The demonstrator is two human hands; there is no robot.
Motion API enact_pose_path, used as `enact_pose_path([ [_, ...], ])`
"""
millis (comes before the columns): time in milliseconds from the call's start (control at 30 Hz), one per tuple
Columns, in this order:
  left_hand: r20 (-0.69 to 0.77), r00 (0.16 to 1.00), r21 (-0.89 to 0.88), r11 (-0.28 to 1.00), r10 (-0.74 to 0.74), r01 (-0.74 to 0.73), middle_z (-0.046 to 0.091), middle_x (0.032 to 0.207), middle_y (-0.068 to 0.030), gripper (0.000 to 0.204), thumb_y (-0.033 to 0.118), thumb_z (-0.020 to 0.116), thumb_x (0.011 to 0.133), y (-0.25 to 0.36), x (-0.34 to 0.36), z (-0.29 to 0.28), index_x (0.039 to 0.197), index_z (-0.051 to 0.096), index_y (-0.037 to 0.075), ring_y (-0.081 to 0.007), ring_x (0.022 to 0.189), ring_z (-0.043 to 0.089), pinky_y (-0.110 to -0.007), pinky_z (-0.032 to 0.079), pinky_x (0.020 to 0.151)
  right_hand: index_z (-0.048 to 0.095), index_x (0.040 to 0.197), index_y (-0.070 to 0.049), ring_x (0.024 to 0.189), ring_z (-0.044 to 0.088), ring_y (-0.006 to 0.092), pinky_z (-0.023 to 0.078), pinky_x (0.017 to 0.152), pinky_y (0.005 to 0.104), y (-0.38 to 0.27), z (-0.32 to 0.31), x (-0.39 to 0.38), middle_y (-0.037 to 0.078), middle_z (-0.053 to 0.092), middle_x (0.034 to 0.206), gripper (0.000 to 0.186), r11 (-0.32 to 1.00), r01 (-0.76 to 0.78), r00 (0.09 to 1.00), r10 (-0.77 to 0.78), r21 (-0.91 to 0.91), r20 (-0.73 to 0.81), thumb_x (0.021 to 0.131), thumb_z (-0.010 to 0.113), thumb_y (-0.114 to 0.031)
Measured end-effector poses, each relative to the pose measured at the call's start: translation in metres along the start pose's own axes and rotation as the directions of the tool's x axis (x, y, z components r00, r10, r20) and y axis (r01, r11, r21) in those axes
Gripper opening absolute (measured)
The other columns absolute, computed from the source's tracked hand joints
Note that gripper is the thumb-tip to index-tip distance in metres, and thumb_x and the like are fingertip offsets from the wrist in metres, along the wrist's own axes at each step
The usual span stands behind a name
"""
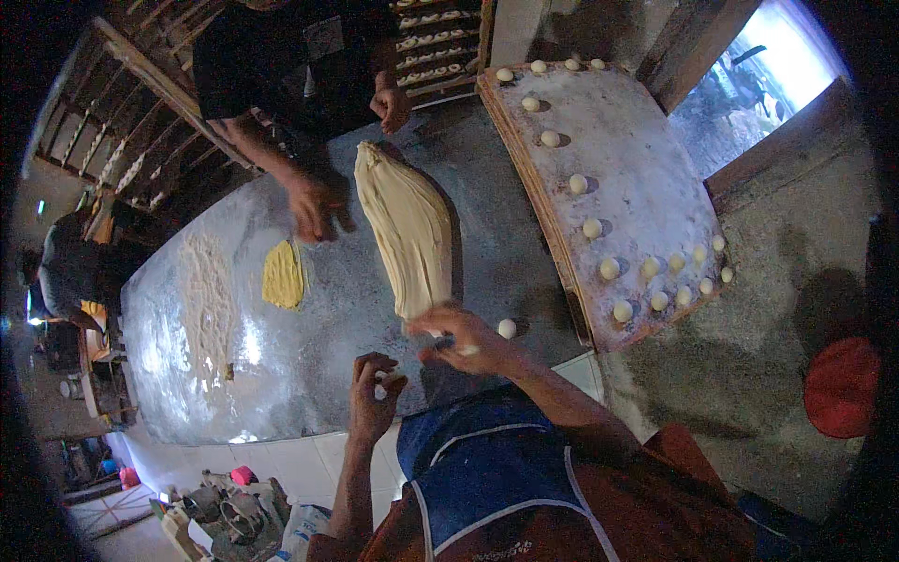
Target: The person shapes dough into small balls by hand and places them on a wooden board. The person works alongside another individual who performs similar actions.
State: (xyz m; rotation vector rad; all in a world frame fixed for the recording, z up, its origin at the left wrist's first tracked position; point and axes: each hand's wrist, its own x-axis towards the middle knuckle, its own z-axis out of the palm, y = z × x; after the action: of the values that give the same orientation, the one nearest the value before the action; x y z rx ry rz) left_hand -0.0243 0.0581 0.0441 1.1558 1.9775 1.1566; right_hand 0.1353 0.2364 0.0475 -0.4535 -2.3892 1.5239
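Note:
A long, folded slab of pale dough (pixel 405 234) lies lengthwise on the dark, shiny worktable (pixel 323 351). At its near end is my right hand (pixel 468 342), fingers bent against the dough and a small pale bit of dough showing by the palm. My left hand (pixel 375 395) hovers at the table's near edge, its fingers curled toward the thumb with a gap between them; I see nothing held there. A small round dough ball (pixel 507 329) rests just right of my right hand.
Across the table stands a co-worker, whose hand (pixel 318 208) is above the tabletop near a yellow flattened lump (pixel 284 274). A floured wooden board (pixel 646 187) with several dough balls (pixel 592 228) lies to the right. Racks (pixel 435 42) stand behind; a red round object (pixel 843 387) is far right.

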Motion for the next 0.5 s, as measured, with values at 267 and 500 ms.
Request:
enact_pose_path([
  [267,-0.195,0.970,0.524,0.852,0.143,-0.020,0.054,0.097,-0.0212,0.036,0.023,0.076,0.085,-0.106,0.037,0.033,0.103,0.055,0.000,-0.0425,0.091,0.053,-0.053,0.045,0.083,0.055,0.132,-0.005,0.115,0.054,0.0340,0.045,0.095,0.0493,0.089,-0.010,-0.060,0.020,0.057,0.128,0.049,0.419,-0.180,0.969,-0.080,-0.890,-0.234,0.093,0.066,-0.032],
  [500,-0.169,0.964,0.331,0.933,0.206,-0.141,0.051,0.093,-0.0241,0.022,0.010,0.062,0.093,-0.102,-0.001,0.071,0.105,0.050,-0.003,-0.0446,0.086,0.052,-0.052,0.043,0.080,0.055,0.106,-0.004,0.078,0.060,0.0365,0.047,0.072,0.0467,0.094,0.029,-0.088,0.015,0.059,0.086,0.036,0.840,-0.128,0.966,-0.014,-0.528,-0.257,0.082,0.077,-0.019],
])
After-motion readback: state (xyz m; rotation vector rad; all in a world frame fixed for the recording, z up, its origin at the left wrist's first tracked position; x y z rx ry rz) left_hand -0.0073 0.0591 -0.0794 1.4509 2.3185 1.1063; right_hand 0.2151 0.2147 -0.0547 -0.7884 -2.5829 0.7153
